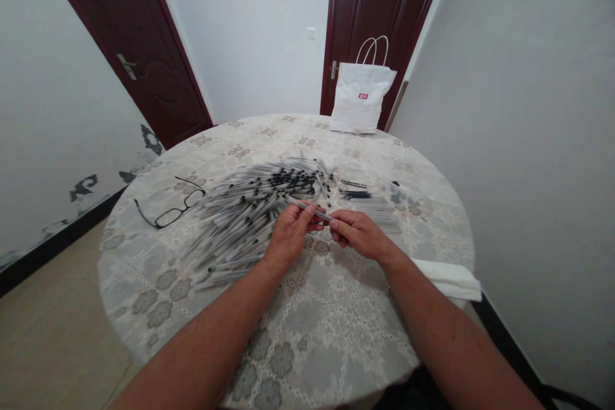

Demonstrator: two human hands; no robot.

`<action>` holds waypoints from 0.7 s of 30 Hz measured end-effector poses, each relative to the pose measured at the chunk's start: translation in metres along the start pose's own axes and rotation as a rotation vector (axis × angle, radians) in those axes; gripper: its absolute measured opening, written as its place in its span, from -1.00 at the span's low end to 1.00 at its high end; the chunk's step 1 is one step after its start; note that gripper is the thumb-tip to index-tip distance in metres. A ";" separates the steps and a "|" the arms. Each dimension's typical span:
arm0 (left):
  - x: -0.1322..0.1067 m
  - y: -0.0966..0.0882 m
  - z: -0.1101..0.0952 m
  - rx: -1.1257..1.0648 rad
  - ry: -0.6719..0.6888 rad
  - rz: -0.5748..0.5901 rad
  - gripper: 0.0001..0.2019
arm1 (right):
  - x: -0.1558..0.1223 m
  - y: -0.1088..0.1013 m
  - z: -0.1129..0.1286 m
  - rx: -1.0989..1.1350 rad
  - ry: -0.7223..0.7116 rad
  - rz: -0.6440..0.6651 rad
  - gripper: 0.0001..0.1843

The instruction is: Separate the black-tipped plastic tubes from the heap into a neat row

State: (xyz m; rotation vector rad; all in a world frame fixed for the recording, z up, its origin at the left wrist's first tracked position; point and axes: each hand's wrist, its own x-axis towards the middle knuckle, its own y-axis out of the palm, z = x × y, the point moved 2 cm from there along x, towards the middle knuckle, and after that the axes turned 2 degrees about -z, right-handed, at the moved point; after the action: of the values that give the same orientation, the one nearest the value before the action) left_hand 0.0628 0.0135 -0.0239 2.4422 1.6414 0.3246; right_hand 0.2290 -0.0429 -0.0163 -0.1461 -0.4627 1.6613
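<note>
Both hands meet over the middle of the table around one slim grey pen, which has a dark end toward the upper left. My left hand grips its middle between thumb and fingers. At its lower right end, my right hand pinches it. Just left of and beyond my hands spreads a large heap of similar grey pens, many with black ends. Right of the heap, clear thin tubes lie side by side, with a small bunch of dark slim pieces by them.
Black-framed glasses lie at the left of the round table, on a patterned tablecloth. A white paper bag stands at the far edge. Folded white cloth rests at the right edge, partly behind my right forearm.
</note>
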 end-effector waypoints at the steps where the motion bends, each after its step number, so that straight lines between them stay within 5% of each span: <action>1: 0.000 0.000 0.000 0.012 0.005 -0.010 -0.62 | 0.000 0.001 0.001 -0.019 -0.007 -0.020 -0.62; 5: -0.001 -0.002 -0.002 0.047 0.015 -0.061 -0.62 | 0.002 0.002 0.006 -0.115 -0.030 -0.109 -0.64; 11: -0.001 0.000 0.001 0.014 -0.027 -0.001 -0.65 | -0.001 -0.005 0.000 0.027 0.015 0.039 -0.64; 21: 0.004 -0.007 0.000 -0.063 -0.055 -0.063 -0.68 | -0.001 -0.007 -0.004 -0.059 0.016 0.061 -0.62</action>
State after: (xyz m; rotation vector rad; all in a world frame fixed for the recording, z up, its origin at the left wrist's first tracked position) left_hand 0.0581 0.0203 -0.0255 2.3275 1.6558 0.2927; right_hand 0.2369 -0.0423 -0.0173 -0.2190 -0.4991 1.7062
